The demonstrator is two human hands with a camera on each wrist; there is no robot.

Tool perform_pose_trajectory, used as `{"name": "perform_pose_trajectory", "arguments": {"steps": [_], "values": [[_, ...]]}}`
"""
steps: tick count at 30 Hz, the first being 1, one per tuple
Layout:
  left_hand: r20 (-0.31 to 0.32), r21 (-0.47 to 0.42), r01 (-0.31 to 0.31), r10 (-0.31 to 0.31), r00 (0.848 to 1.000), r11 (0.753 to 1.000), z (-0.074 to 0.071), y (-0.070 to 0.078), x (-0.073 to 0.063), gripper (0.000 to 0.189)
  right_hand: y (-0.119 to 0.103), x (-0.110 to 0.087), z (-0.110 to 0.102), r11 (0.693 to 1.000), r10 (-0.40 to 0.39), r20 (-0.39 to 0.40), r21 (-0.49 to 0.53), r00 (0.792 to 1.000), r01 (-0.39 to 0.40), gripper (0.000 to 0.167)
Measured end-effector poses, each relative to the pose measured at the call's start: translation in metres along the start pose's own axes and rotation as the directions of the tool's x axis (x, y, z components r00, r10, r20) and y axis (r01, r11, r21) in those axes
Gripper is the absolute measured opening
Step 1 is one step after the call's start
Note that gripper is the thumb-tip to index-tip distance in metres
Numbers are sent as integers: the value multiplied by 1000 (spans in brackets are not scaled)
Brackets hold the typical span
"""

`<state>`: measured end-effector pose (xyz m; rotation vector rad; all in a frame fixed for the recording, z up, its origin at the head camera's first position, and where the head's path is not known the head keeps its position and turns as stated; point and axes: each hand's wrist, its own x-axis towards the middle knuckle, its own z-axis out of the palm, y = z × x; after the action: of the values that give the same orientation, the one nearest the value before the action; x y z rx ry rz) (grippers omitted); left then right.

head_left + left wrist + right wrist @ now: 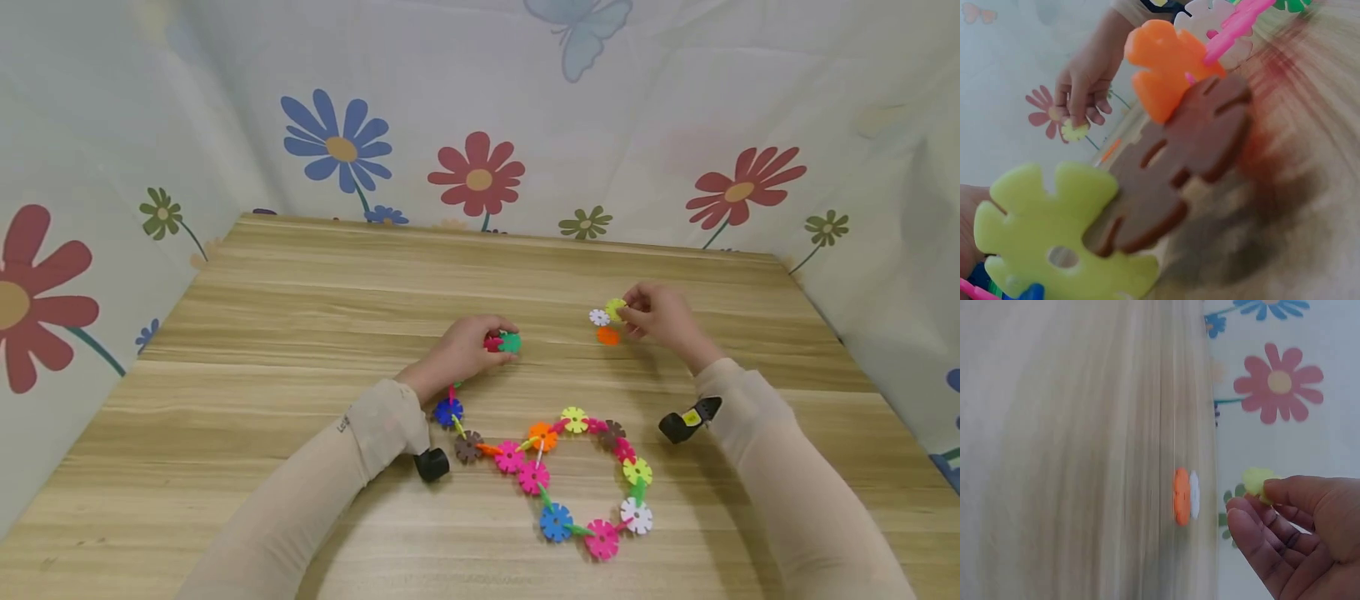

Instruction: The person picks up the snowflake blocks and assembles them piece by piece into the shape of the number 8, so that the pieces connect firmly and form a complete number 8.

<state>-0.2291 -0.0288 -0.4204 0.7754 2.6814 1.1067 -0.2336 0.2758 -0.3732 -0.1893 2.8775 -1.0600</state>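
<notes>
Between its thumb and fingers my right hand point(663, 317) pinches a yellow notched disc point(616, 309), lifted off the table in the right wrist view. A white disc point(599, 317) and an orange disc point(608, 336) lie just beside it. My left hand point(472, 346) holds a green disc point(510, 342) joined to a red disc point(492, 343), the end of a chain of linked discs. From there the chain runs past a blue disc point(449, 412) and a brown disc point(1179, 150) to a closed ring, with a pink disc point(602, 539) at its near side.
The wooden table point(300, 283) carries everything. A flower-printed cloth point(637, 150) hangs behind it and at both sides. Black wrist cameras, one by the left wrist point(432, 464) and one by the right point(682, 425), hang near the chain.
</notes>
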Motion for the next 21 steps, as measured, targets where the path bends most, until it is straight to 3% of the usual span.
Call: {"name": "perform_pose_trajectory", "arguments": {"steps": [8, 21], "values": [[12, 22, -7, 7, 1000, 1000, -1, 1, -1, 43, -26, -10, 20, 990, -122, 42, -66, 992, 125, 17], [-1, 23, -16, 16, 1000, 1000, 0, 3, 0, 42, -54, -20, 46, 967, -222, 168, -88, 960, 239, 16]]}}
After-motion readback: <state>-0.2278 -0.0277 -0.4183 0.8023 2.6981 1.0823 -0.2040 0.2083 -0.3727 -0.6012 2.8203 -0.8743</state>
